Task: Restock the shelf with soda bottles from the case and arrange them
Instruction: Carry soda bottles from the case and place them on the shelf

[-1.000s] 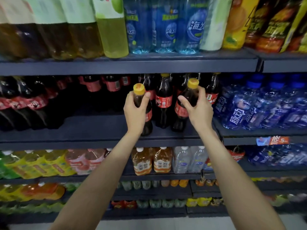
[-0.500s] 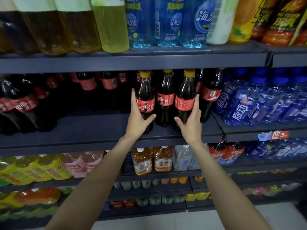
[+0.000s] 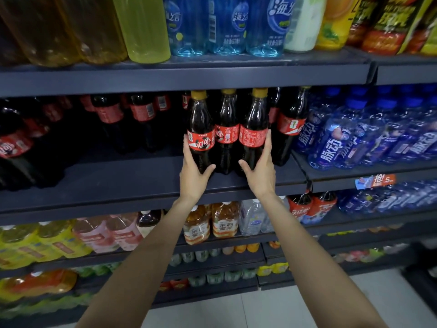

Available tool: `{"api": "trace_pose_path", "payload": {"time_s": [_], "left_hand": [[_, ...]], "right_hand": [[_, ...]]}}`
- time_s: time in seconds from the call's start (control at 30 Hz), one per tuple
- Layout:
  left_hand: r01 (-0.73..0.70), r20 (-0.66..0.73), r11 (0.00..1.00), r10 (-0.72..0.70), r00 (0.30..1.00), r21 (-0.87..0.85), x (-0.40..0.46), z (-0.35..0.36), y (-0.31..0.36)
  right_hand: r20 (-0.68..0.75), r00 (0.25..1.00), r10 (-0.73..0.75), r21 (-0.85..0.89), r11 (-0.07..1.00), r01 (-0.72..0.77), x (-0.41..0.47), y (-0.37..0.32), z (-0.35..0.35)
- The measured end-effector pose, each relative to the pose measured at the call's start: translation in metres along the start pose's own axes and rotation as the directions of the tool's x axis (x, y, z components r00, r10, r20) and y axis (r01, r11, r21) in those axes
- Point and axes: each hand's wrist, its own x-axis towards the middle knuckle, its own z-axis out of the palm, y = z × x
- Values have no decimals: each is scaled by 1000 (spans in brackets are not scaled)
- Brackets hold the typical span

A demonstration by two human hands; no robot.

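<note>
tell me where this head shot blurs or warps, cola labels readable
Head view: sharp centre, red labels crisp on the three yellow-capped cola bottles between left hand and right hand; head view edges smear, worst at the lower-left yellow bottles; wide-angle lens bows the shelf edge.

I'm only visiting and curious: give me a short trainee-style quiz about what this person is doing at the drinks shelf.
1. True or false: the right hand holds a bottle by its cap.
2. How many yellow-capped cola bottles stand between the right hand and the left hand?
3. To the right of the cola, the same level holds: A) blue bottles B) milk cartons C) soup cans.
Key: 1 false; 2 three; 3 A.
</note>
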Motion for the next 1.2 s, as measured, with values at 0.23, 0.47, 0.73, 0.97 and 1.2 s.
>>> {"api": "trace_pose_path", "payload": {"time_s": [0.23, 0.47, 0.73, 0.97, 1.2], "left_hand": [[148, -91, 986, -141, 986, 78, -14, -2, 29], [3, -212, 995, -25, 977, -103, -94, 3, 75], [-489, -88, 855, 481, 872, -175, -220, 97, 122], [-433, 614, 894, 408, 676, -117, -388, 241, 180], [-388, 965, 911, 215, 148, -144, -548, 385, 242]], "right_hand": [[49, 999, 17, -97, 995, -12, -4, 11, -13], [-165, 938, -306, -227, 937, 266, -53, 27, -83], [-295, 836, -463, -462, 835, 299, -183, 111, -224], [-238, 971, -16, -535, 836, -118, -362, 232, -371], [-280, 715, 640, -443, 575, -688, -519, 330, -504]]}}
